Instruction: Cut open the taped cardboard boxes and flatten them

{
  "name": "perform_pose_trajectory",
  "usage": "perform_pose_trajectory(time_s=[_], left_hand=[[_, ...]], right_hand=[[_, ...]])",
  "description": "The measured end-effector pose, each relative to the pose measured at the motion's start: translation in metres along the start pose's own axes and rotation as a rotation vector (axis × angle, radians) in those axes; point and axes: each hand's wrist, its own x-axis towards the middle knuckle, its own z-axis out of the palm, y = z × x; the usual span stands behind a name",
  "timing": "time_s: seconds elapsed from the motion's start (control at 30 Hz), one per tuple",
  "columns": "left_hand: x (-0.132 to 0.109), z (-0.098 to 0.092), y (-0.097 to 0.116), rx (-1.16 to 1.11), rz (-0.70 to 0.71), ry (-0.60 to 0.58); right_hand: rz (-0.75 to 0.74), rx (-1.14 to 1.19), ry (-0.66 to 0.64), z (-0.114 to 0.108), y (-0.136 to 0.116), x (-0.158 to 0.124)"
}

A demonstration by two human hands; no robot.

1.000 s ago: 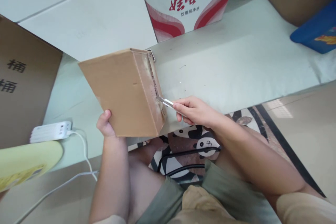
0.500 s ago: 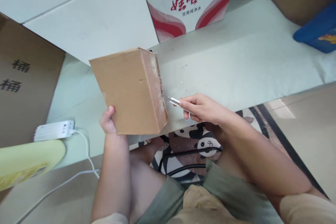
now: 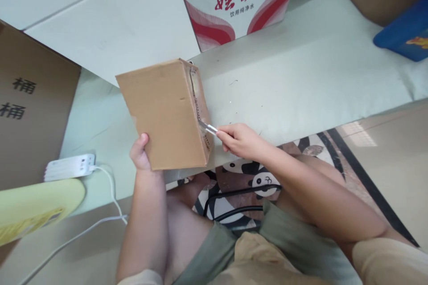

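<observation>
My left hand (image 3: 139, 152) grips the lower left edge of a brown cardboard box (image 3: 160, 116), thumb on its face and fingers hidden behind. The box is tilted above the table, with its rough, torn side turned right. My right hand (image 3: 240, 141) is closed around a slim white utility knife (image 3: 210, 129). Its metal tip meets the ragged seam on that side of the box. Whether the tip goes in below the cardboard, I cannot tell.
A white and red carton (image 3: 240, 6) stands at the back of the pale table (image 3: 301, 75). To the left are a large brown carton (image 3: 33, 107), a white power bank (image 3: 69, 167) with a cable, and a yellow-green container (image 3: 40, 205). At the right lies a blue object (image 3: 406, 31).
My right hand has moved left with the utility knife, bringing its tip onto the seam. The box has turned slightly, so its torn side shows at a different angle.
</observation>
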Motion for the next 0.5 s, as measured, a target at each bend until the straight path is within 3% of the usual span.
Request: perform_pose_trajectory(time_s=[0.2, 0.5], left_hand=[[-0.002, 0.003, 0.000, 0.023, 0.008, 0.003], [0.005, -0.005, 0.002, 0.023, 0.052, 0.000]], right_hand=[[-0.067, -0.154, 0.062, 0.006, -0.001, 0.000], [-0.051, 0.007, 0.000, -0.010, 0.004, -0.009]])
